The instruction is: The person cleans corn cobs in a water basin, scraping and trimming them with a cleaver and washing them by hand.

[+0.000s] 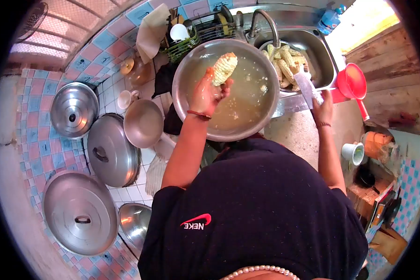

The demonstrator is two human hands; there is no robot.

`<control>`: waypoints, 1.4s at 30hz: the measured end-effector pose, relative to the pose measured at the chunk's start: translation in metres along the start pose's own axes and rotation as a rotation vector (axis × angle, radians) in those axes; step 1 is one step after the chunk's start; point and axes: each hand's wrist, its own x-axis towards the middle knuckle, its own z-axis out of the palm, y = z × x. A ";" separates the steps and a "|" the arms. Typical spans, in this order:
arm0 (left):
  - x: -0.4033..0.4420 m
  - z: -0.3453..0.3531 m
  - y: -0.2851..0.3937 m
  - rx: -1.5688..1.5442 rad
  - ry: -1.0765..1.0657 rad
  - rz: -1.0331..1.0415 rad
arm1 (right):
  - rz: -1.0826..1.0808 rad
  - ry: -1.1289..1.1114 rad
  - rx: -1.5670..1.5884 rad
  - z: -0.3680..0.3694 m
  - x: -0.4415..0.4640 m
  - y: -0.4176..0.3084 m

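Observation:
Over a wide metal basin of cloudy water, my left hand has its fingers around a pale, bumpy piece that looks like a corn cob. Bits float on the water. At the right, beside the sink edge, my right hand is closed on a knife whose broad blade points up and left. Several corn cobs lie in a bowl in the sink, just beyond the blade.
A red dipper is right of the sink, under a faucet's far side. Metal lids, a pan and a metal bowl stand at the left. A dish rack is behind the basin.

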 end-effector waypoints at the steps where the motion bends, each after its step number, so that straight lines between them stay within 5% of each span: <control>1: 0.003 -0.003 -0.001 -0.112 -0.015 -0.077 | 0.046 -0.048 -0.276 -0.010 -0.014 0.017; 3: 0.004 -0.001 -0.001 -0.290 -0.040 -0.202 | 0.237 -0.232 -0.426 -0.021 -0.039 0.025; 8: 0.010 -0.005 -0.012 -0.382 -0.149 -0.286 | 0.228 -0.396 -0.225 0.009 -0.055 0.075; 21: 0.006 0.015 -0.007 -0.315 -0.125 -0.293 | 0.262 -0.299 -0.170 0.018 -0.061 0.065; 33: 0.018 0.008 -0.001 -0.474 -0.456 -0.397 | 0.213 -0.278 -0.062 0.024 -0.062 0.072; 36: 0.019 0.016 0.003 -0.336 -0.433 -0.318 | 0.221 -0.296 -0.088 0.021 -0.061 0.068; 39: 0.012 0.040 0.004 0.064 0.017 -0.055 | 0.224 -0.319 -0.144 0.016 -0.060 0.063; 42: 0.025 0.027 -0.004 0.832 0.014 0.462 | 0.211 -0.303 -0.185 0.013 -0.059 0.061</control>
